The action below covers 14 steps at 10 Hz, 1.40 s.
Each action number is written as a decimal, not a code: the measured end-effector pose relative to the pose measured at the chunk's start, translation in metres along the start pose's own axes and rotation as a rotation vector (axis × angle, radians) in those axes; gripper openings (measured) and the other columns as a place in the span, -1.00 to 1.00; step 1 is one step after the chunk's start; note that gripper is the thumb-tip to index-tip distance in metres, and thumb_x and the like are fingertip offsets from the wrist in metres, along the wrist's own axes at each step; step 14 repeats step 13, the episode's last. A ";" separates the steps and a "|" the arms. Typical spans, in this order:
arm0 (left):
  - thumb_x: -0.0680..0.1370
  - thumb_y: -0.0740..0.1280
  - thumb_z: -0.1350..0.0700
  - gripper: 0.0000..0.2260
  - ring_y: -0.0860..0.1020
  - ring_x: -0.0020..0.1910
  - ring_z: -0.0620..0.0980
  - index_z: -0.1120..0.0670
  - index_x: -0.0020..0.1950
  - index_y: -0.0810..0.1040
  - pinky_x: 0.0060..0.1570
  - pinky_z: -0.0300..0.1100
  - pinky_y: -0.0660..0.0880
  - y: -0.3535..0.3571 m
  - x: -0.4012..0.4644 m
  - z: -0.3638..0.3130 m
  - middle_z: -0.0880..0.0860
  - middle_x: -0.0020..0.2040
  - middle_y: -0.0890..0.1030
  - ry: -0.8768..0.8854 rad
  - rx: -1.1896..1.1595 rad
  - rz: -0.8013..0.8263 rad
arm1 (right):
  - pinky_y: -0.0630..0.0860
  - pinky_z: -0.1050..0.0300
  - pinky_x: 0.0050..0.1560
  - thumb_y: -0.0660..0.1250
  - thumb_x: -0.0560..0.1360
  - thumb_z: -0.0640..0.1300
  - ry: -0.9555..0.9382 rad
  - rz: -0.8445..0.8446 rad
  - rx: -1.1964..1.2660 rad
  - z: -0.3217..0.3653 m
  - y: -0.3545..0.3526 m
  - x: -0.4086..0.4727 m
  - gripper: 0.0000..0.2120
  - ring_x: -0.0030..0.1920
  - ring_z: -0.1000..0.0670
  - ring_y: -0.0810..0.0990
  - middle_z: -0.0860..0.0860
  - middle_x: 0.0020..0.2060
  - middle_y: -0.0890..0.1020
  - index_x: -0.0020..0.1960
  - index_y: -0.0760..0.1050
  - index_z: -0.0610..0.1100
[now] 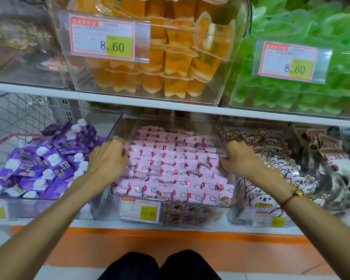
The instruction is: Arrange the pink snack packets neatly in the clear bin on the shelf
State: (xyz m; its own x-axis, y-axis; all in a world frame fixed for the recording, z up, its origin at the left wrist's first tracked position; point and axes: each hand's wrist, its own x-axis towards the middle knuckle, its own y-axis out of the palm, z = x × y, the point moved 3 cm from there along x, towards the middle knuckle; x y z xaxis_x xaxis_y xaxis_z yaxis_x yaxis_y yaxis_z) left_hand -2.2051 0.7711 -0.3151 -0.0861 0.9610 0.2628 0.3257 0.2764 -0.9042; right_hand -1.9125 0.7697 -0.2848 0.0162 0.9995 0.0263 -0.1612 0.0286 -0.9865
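On the lower shelf (129, 224), the clear bin (228, 190) of hard plastic holds flat, glossy pink snack packets (170, 168) in rows. The left hand (107, 156) and right hand (240, 156) curl their fingers over its left and right walls.

pink snack packets (170, 168), patterned with white clouds and red balloons, are being shown at the centre. purple cartons (47, 160) with white caps are being seen at 9 o'clock, orange jelly cups (170, 63) at 12, green ones (303, 57) at 2, and white bear-printed packets (271, 156) at 3.
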 end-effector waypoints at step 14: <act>0.47 0.25 -0.22 -0.63 0.59 0.09 -0.02 -0.25 0.27 0.39 0.03 -0.03 0.51 -0.040 -0.080 0.023 -0.14 0.16 0.59 -0.021 -0.362 -0.149 | 0.35 0.12 0.28 0.38 0.42 0.15 -0.562 -0.202 0.206 0.003 0.008 -0.094 -0.51 0.29 0.07 0.38 0.09 0.24 0.49 0.32 0.44 0.08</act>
